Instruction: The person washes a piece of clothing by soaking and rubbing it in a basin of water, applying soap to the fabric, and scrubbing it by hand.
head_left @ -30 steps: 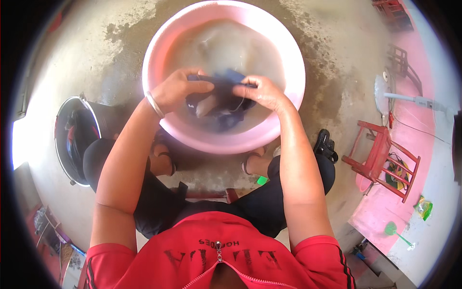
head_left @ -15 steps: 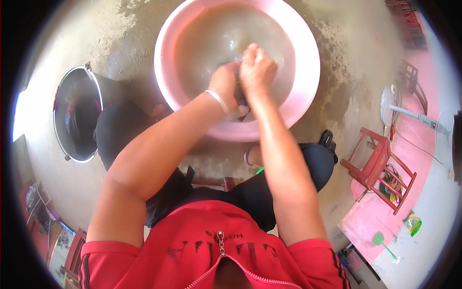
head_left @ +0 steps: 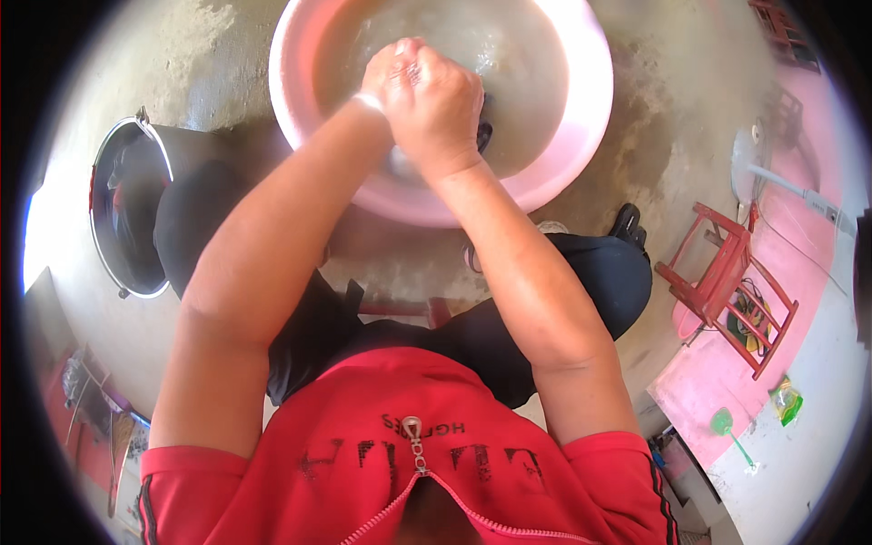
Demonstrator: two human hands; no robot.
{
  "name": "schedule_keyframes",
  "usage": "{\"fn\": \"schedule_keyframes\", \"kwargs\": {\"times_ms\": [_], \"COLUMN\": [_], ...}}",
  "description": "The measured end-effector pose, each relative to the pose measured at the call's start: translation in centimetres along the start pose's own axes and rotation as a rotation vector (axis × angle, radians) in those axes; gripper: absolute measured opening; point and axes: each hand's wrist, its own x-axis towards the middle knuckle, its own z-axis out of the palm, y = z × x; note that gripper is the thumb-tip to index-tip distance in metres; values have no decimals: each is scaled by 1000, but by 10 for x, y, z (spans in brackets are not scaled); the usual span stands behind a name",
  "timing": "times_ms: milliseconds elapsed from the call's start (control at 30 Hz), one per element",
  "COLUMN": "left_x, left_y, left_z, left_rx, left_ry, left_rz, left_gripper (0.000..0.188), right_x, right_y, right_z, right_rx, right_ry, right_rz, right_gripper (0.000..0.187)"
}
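Over the pink basin, my two hands are pressed together, raised a little above cloudy, greyish water. My right hand is closed and lies partly over my left hand, which is also closed and has a pale band at its wrist. Squeezed between them is what looks like a dark wet cloth; just a small dark end shows beside my right hand, and the rest is hidden by the fingers.
To the left stands a dark bucket with dark cloth in it. My knees flank the basin's near side. A red wooden stool, a fan and a green fly swatter are at the right. The floor has wet patches.
My hands have moved left and away from my body, turning so that the right one now covers part of the left. Less of the dark cloth shows between them.
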Motion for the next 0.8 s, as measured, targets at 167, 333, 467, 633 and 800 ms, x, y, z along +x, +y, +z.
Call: {"fn": "schedule_keyframes", "kwargs": {"times_ms": [167,333,467,633,800], "left_x": [-23,-33,-36,-26,-14], "left_y": [102,102,110,74,75], "left_z": [107,39,15,11,40], "left_rx": [-650,183,178,-115,-609], "left_ry": [-140,-317,-148,234,508], "left_rz": [-628,-470,-322,-294,-457], "left_gripper": [27,35,33,27,25], "right_x": [11,19,6,-7,11], "right_y": [104,133,141,140,77], "right_z": [-53,-90,-94,-75,-35], "right_rx": [-218,527,-59,660,1078], "right_ry": [0,-398,-872,-320,35], "right_rz": [401,657,640,757,733], "right_gripper": [44,49,39,10,11]}}
